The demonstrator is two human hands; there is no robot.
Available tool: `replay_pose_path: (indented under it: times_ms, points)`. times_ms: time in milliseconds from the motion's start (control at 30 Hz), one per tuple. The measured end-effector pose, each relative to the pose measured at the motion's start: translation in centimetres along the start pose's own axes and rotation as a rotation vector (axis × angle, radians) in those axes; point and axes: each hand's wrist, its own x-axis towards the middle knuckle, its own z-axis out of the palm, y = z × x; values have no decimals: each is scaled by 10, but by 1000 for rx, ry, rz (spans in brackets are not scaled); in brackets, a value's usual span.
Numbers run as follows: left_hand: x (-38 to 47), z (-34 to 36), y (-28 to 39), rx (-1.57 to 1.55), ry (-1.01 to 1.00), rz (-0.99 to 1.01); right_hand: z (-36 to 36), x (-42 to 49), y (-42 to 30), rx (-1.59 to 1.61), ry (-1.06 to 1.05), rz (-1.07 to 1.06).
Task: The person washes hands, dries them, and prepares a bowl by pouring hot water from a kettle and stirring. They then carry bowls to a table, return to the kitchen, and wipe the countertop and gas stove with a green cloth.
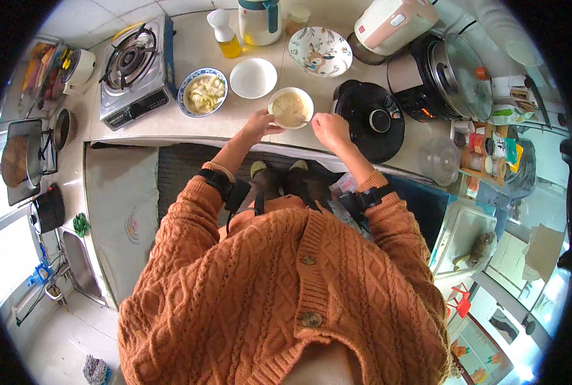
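Note:
A small white bowl (311, 100) holds a pale yellowish, grainy mixture (284, 106). My left hand (261, 126) grips its lower left side at the rim. Between the fingers of my right hand (331, 130) is the handle of a spoon (299, 118), whose bowl end dips into the mixture. Left of these, a blue-and-white patterned bowl (183, 100) contains pale, cut food pieces (204, 94). Another white bowl (253, 77) stands just behind. Close to my right hand is a round black appliance (358, 108) with a knobbed lid.
A gas stove (133, 72) stands left on the counter (136, 132). At the back are an oil bottle (226, 36), a white jug (259, 24), a deer-patterned plate (331, 45) and a kettle (387, 24). A glass-lidded cooker (428, 106) and a clear plastic container (438, 161) sit right.

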Motion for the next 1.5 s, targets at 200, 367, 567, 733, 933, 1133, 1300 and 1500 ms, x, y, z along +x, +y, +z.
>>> replay_pose_path:
  times_ms: [200,367,567,733,933,1133,1300,1500]
  points:
    - [-5,4,6,44,46,-61,6,16,-10,54,193,-122]
    - [-8,8,9,50,79,-67,-13,21,4,-71,213,-172]
    - [-12,7,9,50,83,-53,-21,-3,5,-112,71,-102]
    - [-17,11,12,75,100,-99,-9,-5,-10,85,98,-129]
    - [-22,12,23,38,65,-67,-17,7,-2,-20,256,-151]
    - [-18,14,29,75,87,-66,-25,-4,-5,56,154,-149]
    - [-17,13,31,125,47,-83,-23,9,-15,106,265,-222]
    - [-13,13,36,163,51,-81,-40,11,8,13,297,-158]
